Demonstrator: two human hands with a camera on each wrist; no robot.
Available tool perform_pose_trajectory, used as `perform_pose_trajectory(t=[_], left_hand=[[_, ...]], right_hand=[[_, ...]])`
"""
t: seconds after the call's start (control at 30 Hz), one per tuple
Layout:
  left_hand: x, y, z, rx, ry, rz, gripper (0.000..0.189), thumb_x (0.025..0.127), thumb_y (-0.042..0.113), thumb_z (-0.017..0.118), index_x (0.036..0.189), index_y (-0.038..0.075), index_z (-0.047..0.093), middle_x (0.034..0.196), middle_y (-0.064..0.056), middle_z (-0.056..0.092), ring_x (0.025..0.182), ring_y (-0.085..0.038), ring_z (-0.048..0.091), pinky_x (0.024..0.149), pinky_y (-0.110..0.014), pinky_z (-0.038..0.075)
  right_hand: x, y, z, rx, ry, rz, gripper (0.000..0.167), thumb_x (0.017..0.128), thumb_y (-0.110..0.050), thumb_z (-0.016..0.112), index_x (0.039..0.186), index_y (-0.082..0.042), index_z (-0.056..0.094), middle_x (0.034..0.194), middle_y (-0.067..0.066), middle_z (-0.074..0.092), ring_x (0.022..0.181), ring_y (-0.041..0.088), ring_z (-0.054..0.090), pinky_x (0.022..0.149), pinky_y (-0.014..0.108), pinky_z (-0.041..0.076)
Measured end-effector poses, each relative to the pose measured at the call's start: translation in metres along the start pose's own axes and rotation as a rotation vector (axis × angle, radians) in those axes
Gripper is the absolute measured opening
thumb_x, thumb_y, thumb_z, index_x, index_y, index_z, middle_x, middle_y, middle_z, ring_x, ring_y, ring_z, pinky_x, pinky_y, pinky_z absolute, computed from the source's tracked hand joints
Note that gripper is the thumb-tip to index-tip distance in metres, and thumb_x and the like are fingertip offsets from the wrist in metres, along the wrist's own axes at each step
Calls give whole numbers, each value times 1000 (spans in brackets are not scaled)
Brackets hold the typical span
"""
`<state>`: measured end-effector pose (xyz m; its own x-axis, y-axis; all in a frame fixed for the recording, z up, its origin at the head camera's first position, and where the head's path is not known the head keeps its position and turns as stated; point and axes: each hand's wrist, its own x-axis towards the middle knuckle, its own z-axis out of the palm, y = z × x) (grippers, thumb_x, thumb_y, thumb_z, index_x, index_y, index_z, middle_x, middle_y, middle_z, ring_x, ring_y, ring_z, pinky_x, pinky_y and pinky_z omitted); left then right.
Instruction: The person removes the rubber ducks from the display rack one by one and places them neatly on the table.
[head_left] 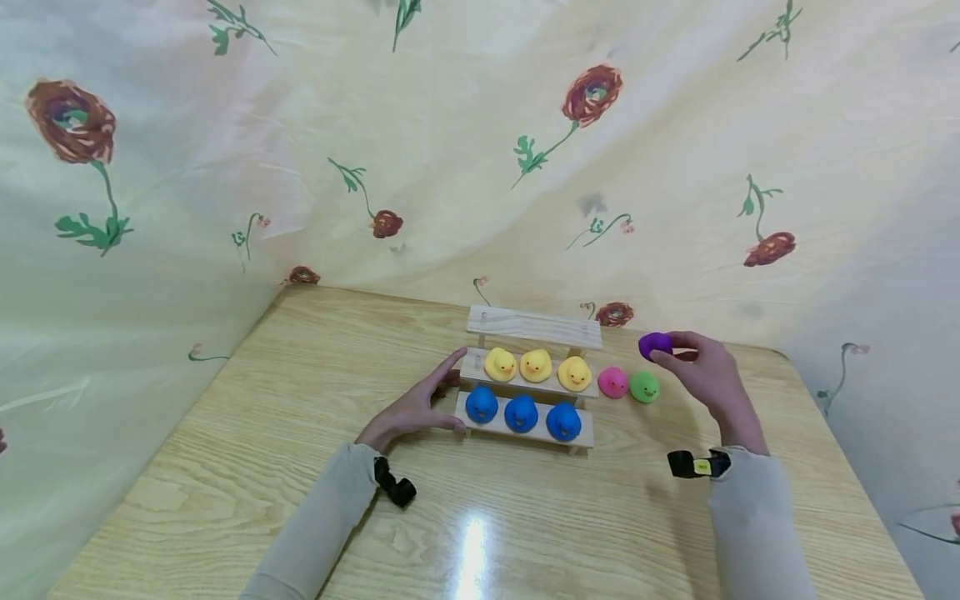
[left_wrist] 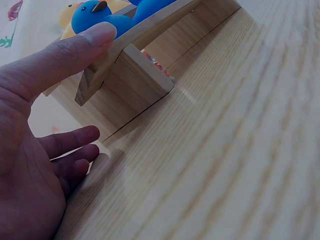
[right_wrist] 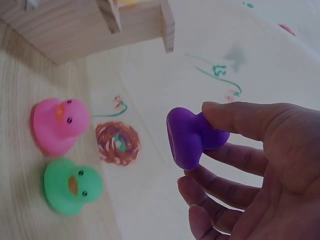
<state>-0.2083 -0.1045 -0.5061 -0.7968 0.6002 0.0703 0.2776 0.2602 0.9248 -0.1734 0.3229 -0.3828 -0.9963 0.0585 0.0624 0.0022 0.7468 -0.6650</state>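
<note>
A purple rubber duck [right_wrist: 192, 135] is pinched between the thumb and fingers of my right hand [head_left: 705, 371], above the table's right side. Its face is turned out of sight. My left hand [head_left: 416, 408] is at the left end of a tiered wooden stand [head_left: 536, 325]; its straight thumb rests on the lowest shelf's end, and the other fingers are spread beside the stand. Three yellow ducks [head_left: 536, 366] sit on the middle shelf, three blue ducks [head_left: 521, 413] on the lowest. The top shelf holds nothing.
A pink duck [head_left: 613, 382] and a green duck [head_left: 644, 387] stand side by side on the wooden table [head_left: 315, 375], just right of the stand. A flower-patterned cloth [head_left: 450, 150] hangs behind the table and along its sides.
</note>
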Motion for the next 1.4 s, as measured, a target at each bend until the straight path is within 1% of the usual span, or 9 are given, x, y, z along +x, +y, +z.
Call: perform_pose_trajectory(t=[0.13,0.27,0.4,0.57,0.77,0.9,1.0,1.17,1.4], left_hand=[[1,-1,0,6,1,7,113,80,26,86,160,44,8,155,-14,38,142,-32,38,121,-54,28],[1,-1,0,9,3,2,114,79,30,87,160,44,8,155,-13,39,142,-31,38,121,-53,28],[1,-1,-1,8,7,-4,115,78,33,87,159,46,8,153,-13,40,140,-29,39,121,-52,28],[1,-2,-2,1,6,-6,114,77,33,87,158,49,8,153,-13,40,141,-29,38,121,-51,28],[3,-2,-1,0,3,-13,114,77,35,88,157,51,8,156,-13,38,142,-30,38,122,-51,27],[4,-2,-1,3,5,-16,115,76,37,88,157,51,7,156,-12,38,142,-30,38,122,-52,27],[4,-2,-2,1,6,-12,115,76,38,87,157,50,7,156,-13,38,142,-30,38,122,-52,27],[4,-1,-1,-1,7,-8,115,77,36,87,158,48,7,157,-14,36,143,-32,37,122,-54,26],[5,-2,0,-8,9,-26,114,77,35,87,157,52,8,157,-12,37,144,-30,36,123,-52,25]], right_hand=[[-1,11,-1,-6,11,3,60,100,-40,60,139,6,53,137,31,56,118,44,59,76,23,45],[-3,21,-2,-21,21,16,58,99,-39,61,136,6,54,135,31,57,116,44,60,74,21,46],[-2,30,-2,-36,16,33,57,99,-38,60,135,7,55,135,32,57,115,44,60,74,24,46],[-2,40,-2,-40,-7,48,59,100,-38,59,136,8,53,137,34,54,116,47,59,75,28,47],[-3,52,-1,-44,-15,58,59,100,-36,60,136,10,52,136,35,55,114,48,60,73,25,47],[-3,60,-1,-49,-31,82,59,100,-36,60,137,10,52,136,35,54,114,47,60,72,24,46],[-3,65,0,-50,-44,94,57,100,-35,60,136,9,52,136,35,54,115,47,59,72,24,46],[-3,70,2,-57,-48,89,56,100,-32,60,136,10,52,136,36,53,114,49,59,72,24,47],[-3,78,5,-78,-55,107,58,101,-34,59,137,11,51,139,36,52,115,49,59,73,24,46]])
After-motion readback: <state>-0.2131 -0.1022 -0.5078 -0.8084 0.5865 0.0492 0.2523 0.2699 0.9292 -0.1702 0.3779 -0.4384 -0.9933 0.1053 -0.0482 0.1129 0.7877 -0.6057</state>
